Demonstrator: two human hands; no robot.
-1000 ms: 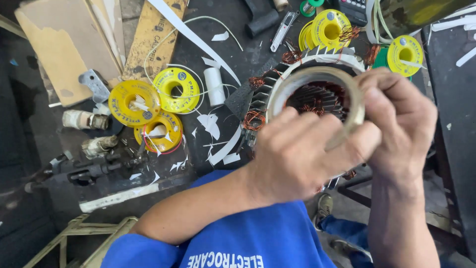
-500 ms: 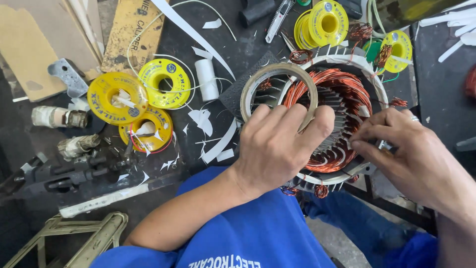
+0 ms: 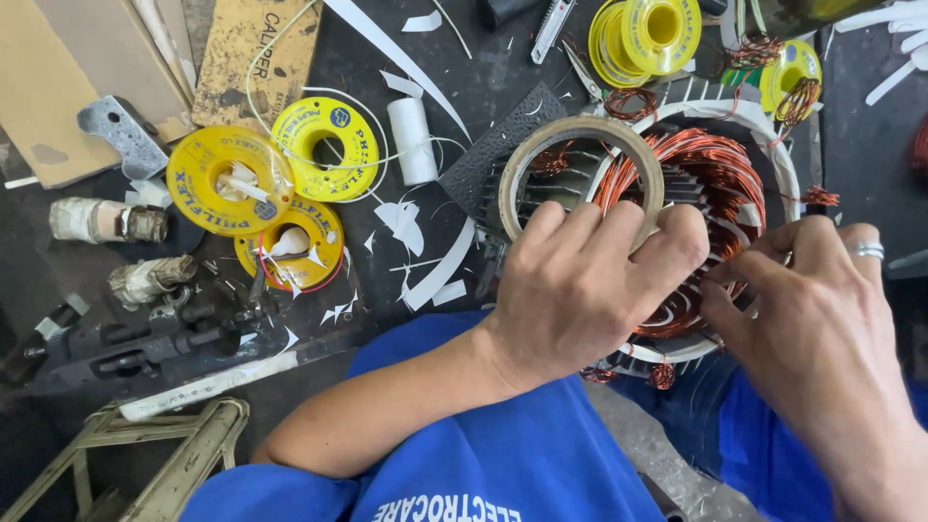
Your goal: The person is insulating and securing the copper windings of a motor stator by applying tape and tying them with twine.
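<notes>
Now | left hand (image 3: 580,290) grip clamped on tape roll (image 3: 580,174) | right hand (image 3: 822,319) fingertips pinched at copper windings (image 3: 706,184)

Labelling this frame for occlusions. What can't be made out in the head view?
- Lower left of the copper windings: covered by the left hand.
- Right hand fingertips: tucked against the stator rim, so what they pinch is hidden.
- Tape roll near edge: behind the left hand's fingers.
- Yellow spool at top: cut by the frame edge.
</notes>
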